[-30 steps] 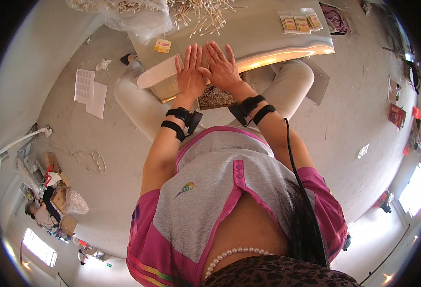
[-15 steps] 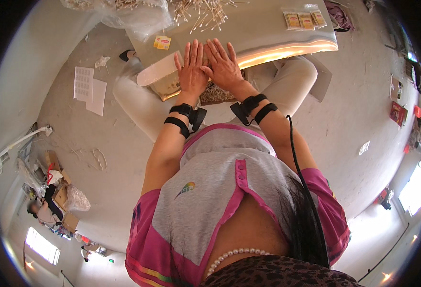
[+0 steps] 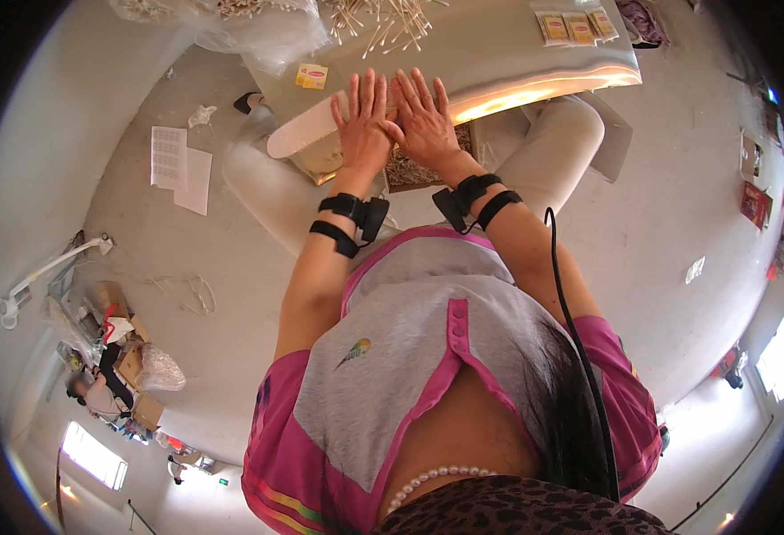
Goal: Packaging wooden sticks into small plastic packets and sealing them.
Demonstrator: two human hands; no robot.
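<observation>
My left hand (image 3: 365,129) and my right hand (image 3: 425,125) are held side by side, palms down, at the near edge of the shiny table (image 3: 490,53). The fingers of both are stretched out and point away from me. Their thumbs meet or overlap in the middle. Neither hand holds anything that I can see; what lies beneath the palms is hidden. A pale, round-ended flat strip (image 3: 295,134) shows left of my left hand. Beyond the fingers lie loose cotton swabs (image 3: 381,25), and small yellow packets (image 3: 312,77) rest to their left.
A clear plastic bag (image 3: 267,37) with swabs inside sits at the far left. Clear pouches with yellow labels (image 3: 577,28) lie at the far right. Under the table edge, between my knees, stands a box of swab-like sticks (image 3: 414,175). Paper sheets (image 3: 169,159) lie on the floor.
The whole view has shifted slightly, so everything appears a little further right. Both hands keep the same flat, side-by-side pose.
</observation>
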